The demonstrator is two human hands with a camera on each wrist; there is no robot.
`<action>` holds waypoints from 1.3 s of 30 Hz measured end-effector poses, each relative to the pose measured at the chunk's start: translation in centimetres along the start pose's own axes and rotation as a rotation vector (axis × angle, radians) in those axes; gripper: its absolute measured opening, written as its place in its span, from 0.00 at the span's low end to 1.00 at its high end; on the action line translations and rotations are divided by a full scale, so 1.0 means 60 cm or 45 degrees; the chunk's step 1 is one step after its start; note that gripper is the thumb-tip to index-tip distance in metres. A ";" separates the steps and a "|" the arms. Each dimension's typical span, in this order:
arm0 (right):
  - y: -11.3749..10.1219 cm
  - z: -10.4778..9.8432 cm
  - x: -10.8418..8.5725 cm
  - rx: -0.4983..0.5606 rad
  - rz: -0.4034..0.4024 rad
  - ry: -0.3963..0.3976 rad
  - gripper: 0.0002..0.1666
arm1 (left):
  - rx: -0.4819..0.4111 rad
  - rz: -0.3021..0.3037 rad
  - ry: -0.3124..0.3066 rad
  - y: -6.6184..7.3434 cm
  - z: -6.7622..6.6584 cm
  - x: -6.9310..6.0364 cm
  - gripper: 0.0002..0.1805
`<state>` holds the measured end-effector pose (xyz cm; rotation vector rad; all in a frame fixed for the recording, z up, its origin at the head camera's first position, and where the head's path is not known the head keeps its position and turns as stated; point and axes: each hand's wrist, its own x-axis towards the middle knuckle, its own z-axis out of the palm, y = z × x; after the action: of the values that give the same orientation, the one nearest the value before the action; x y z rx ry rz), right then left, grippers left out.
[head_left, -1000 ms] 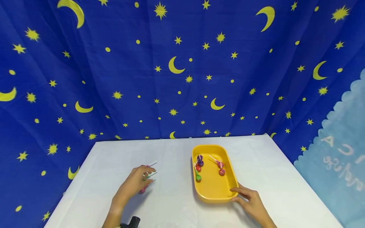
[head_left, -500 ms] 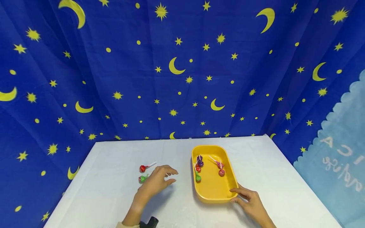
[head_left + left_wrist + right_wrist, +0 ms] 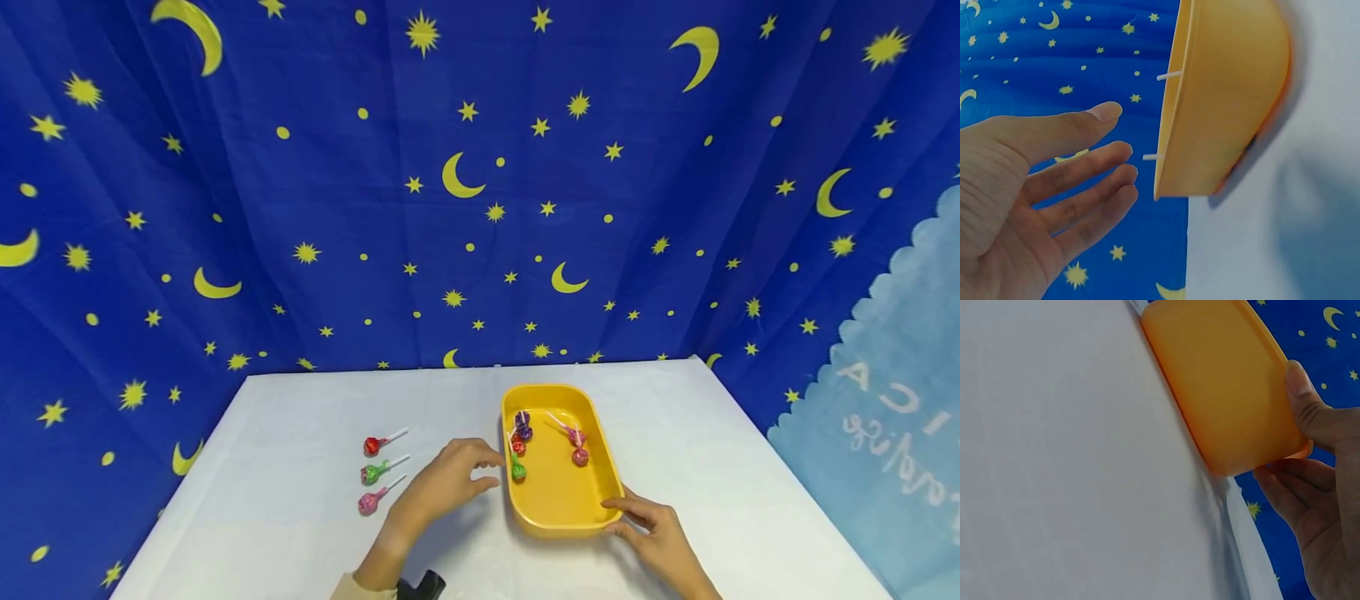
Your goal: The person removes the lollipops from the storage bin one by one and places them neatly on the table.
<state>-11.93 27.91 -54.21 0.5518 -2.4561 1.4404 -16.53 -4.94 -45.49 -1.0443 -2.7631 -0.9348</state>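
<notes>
A yellow plastic tray [image 3: 562,504] stands on the white table with several wrapped lollipops inside. Purple, red and green lollipops [image 3: 518,472] lie along its left side, and pink lollipops [image 3: 580,457] near its right side. My right hand [image 3: 652,537] grips the tray's near right corner, thumb and fingers on either side of the wall in the right wrist view. Just left of the tray my left hand [image 3: 450,483] holds nothing, its fingers relaxed and apart from the wall [image 3: 1229,100]. Further left lie a red lollipop [image 3: 372,446], a green lollipop [image 3: 372,474] and a pink lollipop [image 3: 369,503] in a column.
The white table [image 3: 300,417] ends at a blue curtain [image 3: 360,208] with yellow moons and stars. At the right hangs a light blue cloth [image 3: 892,367] with white lettering. A dark device [image 3: 423,585] sits at my left wrist.
My left hand has moved right, from over the three loose lollipops to beside the tray, leaving them lying on the table. My right hand stays on the tray corner.
</notes>
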 end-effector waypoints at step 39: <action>-0.001 0.002 -0.001 -0.025 -0.053 0.024 0.16 | 0.827 -0.078 0.014 0.066 0.098 0.077 0.09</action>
<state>-11.86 27.78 -54.25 0.5791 -2.4265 1.3981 -16.71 3.34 -47.11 -0.8280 -2.7722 -0.0115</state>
